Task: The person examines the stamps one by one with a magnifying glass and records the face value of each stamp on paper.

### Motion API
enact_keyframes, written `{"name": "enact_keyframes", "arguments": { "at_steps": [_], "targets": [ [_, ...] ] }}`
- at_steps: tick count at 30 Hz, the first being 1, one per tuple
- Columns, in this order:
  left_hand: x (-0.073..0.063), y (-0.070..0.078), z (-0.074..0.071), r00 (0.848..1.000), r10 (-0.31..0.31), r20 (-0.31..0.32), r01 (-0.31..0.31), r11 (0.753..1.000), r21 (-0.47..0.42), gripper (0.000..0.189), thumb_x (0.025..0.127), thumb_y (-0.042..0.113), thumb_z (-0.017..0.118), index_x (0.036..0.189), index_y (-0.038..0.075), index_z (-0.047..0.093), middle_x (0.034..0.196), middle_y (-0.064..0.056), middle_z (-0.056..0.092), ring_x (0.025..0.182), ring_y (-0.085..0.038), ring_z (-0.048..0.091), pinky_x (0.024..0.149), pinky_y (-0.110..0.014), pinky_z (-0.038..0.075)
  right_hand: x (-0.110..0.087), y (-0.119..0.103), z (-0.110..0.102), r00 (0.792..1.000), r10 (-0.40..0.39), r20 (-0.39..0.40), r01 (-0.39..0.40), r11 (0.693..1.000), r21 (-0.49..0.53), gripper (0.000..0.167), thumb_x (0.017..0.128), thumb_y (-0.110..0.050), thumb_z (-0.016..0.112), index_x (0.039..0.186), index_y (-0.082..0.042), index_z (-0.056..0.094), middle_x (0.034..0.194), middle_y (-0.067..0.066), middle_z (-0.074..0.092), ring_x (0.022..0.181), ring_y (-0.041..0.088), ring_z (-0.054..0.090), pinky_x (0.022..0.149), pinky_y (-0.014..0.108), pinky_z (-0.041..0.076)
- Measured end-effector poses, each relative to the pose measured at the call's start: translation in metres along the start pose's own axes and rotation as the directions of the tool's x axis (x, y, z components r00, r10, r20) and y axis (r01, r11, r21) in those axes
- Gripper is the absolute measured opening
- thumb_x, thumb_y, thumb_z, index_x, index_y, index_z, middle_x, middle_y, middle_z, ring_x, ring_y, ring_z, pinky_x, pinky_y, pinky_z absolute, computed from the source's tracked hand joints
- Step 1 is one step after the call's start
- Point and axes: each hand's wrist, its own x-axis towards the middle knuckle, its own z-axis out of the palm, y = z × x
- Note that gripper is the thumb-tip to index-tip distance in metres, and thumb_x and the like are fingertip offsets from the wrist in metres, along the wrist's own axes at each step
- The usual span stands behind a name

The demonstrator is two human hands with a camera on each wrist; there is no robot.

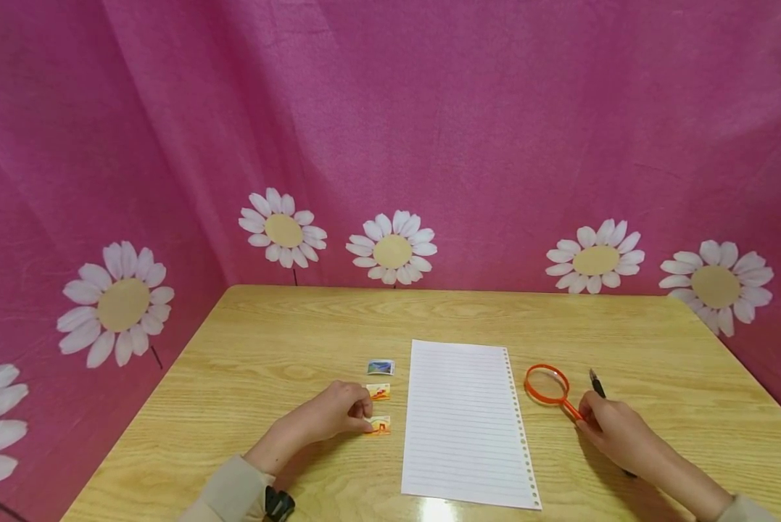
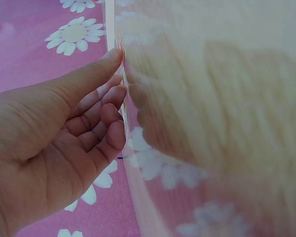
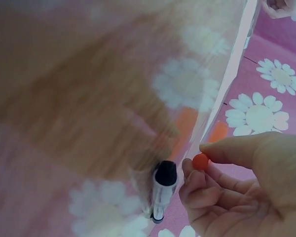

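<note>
My left hand (image 1: 334, 413) rests at the left of the small stamps. Its thumb touches the edge of the nearest orange-yellow stamp (image 1: 381, 426), and its fingertips meet the left edge of the middle orange-yellow stamp (image 1: 380, 392). Farther back lies a blue stamp (image 1: 381, 367). With thumb and fingers my right hand (image 1: 618, 435) grips the handle of an orange magnifying glass (image 1: 547, 384); the handle's round orange end (image 3: 201, 161) shows in the right wrist view. A black pen (image 1: 597, 386) lies partly under that hand, nib pointing away.
Between the hands lies a lined loose-leaf sheet (image 1: 465, 424), its punched holes along the right side. The wooden table (image 1: 286, 326) ends at a pink cloth (image 1: 481, 145) with daisies at the back and sides. A dark watch (image 1: 278, 502) is on the left wrist.
</note>
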Motion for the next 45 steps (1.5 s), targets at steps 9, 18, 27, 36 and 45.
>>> {"name": "enact_keyframes", "arguments": {
  "at_steps": [9, 18, 27, 36, 45],
  "targets": [
    [0.000, -0.001, 0.001, 1.000, 0.006, 0.000, -0.006, 1.000, 0.003, 0.015, 0.084, 0.014, 0.076, 0.083, 0.008, 0.063, 0.072, 0.005, 0.054, 0.063, 0.002, 0.041, 0.061, -0.016, 0.041, -0.001, -0.004, 0.000, 0.999, -0.036, -0.016, 0.035, 0.998, -0.044, 0.021, 0.082, -0.001, 0.073, 0.084, -0.008, 0.053, 0.065, -0.007, 0.048, 0.056, 0.000, 0.034, 0.050, 0.020, 0.033],
    [0.000, -0.001, 0.000, 1.000, 0.007, -0.001, -0.007, 1.000, -0.005, 0.015, 0.084, 0.013, 0.076, 0.083, 0.008, 0.063, 0.072, 0.005, 0.054, 0.063, 0.002, 0.042, 0.061, -0.016, 0.041, 0.000, -0.006, 0.002, 0.986, -0.135, -0.100, 0.129, 0.989, -0.067, 0.025, 0.078, 0.002, 0.075, 0.082, -0.009, 0.053, 0.067, -0.009, 0.047, 0.059, -0.003, 0.034, 0.051, 0.019, 0.034],
    [0.000, 0.000, 0.000, 1.000, -0.013, 0.006, 0.013, 1.000, -0.013, 0.015, 0.084, 0.014, 0.076, 0.084, 0.008, 0.063, 0.072, 0.006, 0.053, 0.064, 0.001, 0.042, 0.062, -0.016, 0.041, 0.001, -0.013, 0.001, 0.986, -0.141, -0.092, 0.134, 0.988, -0.070, 0.023, 0.079, 0.000, 0.076, 0.082, -0.012, 0.056, 0.070, -0.011, 0.046, 0.062, -0.003, 0.036, 0.053, 0.019, 0.037],
    [0.000, 0.000, 0.000, 1.000, -0.019, -0.003, 0.019, 1.000, -0.010, 0.016, 0.083, 0.015, 0.077, 0.084, 0.007, 0.063, 0.072, 0.006, 0.052, 0.064, 0.001, 0.042, 0.062, -0.016, 0.040, 0.001, -0.015, 0.006, 0.952, -0.257, -0.168, 0.239, 0.964, -0.121, 0.028, 0.074, -0.001, 0.080, 0.083, -0.013, 0.057, 0.072, -0.013, 0.044, 0.065, -0.005, 0.035, 0.053, 0.018, 0.038],
    [-0.001, 0.002, 0.000, 1.000, -0.013, -0.013, 0.013, 1.000, -0.004, 0.016, 0.083, 0.014, 0.077, 0.084, 0.006, 0.063, 0.072, 0.006, 0.052, 0.065, 0.001, 0.042, 0.062, -0.016, 0.040, 0.003, -0.021, 0.009, 0.915, -0.347, -0.208, 0.317, 0.934, -0.162, 0.035, 0.068, 0.001, 0.082, 0.086, -0.014, 0.056, 0.077, -0.012, 0.047, 0.070, -0.003, 0.038, 0.057, 0.018, 0.040]
  ]
}}
